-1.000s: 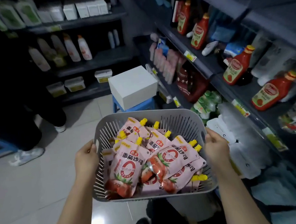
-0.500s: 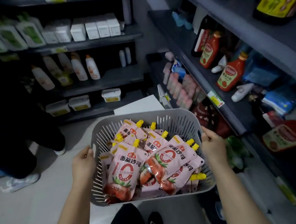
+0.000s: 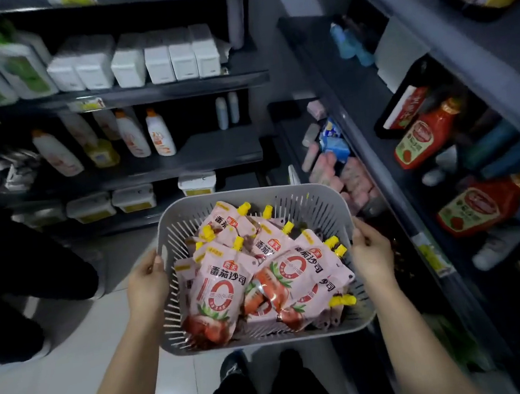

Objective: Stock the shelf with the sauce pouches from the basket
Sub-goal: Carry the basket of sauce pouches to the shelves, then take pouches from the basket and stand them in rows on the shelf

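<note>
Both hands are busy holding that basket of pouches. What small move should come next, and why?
Probably let go with the right hand and pick up a top pouch, with the left hand alone carrying the basket. Both hands now grip its rim, no pouch is held, and the shelf with ketchup bottles lies to the right.

The pink pouches (image 3: 219,284) read "番茄沙司"; a large red "0" below.

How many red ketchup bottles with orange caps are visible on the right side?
2. One ketchup bottle is farther back on the right; the second ketchup bottle is nearer the camera, lower in the picture. Others may be hidden.
</note>
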A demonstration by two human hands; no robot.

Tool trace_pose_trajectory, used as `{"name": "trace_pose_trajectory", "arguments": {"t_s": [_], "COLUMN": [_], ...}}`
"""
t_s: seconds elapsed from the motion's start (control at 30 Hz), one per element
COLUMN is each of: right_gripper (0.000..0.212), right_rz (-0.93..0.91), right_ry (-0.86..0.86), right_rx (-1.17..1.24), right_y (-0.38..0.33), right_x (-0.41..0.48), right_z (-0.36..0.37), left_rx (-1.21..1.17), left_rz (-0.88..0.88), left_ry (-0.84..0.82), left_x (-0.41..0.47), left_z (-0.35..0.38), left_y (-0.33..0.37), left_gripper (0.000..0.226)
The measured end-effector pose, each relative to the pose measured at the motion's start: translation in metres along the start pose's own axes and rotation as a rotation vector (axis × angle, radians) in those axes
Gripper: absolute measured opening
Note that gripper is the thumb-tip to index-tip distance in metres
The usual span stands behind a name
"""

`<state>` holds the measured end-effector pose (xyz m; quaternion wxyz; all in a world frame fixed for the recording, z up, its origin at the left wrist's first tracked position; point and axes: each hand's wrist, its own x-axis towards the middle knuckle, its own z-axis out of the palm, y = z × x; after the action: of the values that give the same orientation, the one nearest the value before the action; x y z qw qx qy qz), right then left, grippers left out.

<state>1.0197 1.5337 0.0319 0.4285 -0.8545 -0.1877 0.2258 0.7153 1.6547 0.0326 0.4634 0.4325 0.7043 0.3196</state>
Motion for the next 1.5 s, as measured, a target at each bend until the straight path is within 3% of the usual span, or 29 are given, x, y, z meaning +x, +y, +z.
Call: {"name": "trace_pose_trajectory", "arguments": {"t_s": [0.43, 0.83, 0.97, 1.03, 1.1, 1.27, 1.4, 1.5], "right_gripper": [0.035, 0.039, 0.048, 0.055, 0.055, 0.071, 0.095, 0.112], "right_rz": [-0.015, -0.018, -0.283, -0.491, -0.628, -0.46, -0.338, -0.293], "right_ry": [-0.172, -0.17, -0.095, -0.076, -0.169, -0.448, -0.551, -0.551], "right_rx": [-0.019, -0.127, -0.549, -0.608, -0.62, -0.817, -0.954, -1.022], "right_y": [-0.028, -0.018, -0.022, -0.025, -0.027, -0.026, -0.021, -0.025], "right_x": [0.116, 0.126, 0.116, 0.108, 0.104, 0.106, 0.111, 0.111], "right_z": [0.064, 0.069, 0.071, 0.074, 0.08, 0.09, 0.096, 0.103], "left_rx": [-0.056, 0.184, 0.467, 0.65, 0.848, 1.137, 1.182, 1.123], "left_rz": [-0.117, -0.035, 0.035, 0.054, 0.129, 0.481, 0.387, 0.279], "left_ry": [0.132, 0.145, 0.101, 0.092, 0.109, 0.007, -0.213, -0.278], "left_x": [0.064, 0.072, 0.073, 0.073, 0.068, 0.055, 0.054, 0.055], "left_z": [0.061, 0.071, 0.073, 0.078, 0.086, 0.11, 0.124, 0.13], "left_y": [0.015, 0.011, 0.009, 0.012, 0.016, 0.018, 0.016, 0.017], "left_gripper": [0.031, 0.033, 0.024, 0.041, 0.06, 0.061, 0.064, 0.083]}}
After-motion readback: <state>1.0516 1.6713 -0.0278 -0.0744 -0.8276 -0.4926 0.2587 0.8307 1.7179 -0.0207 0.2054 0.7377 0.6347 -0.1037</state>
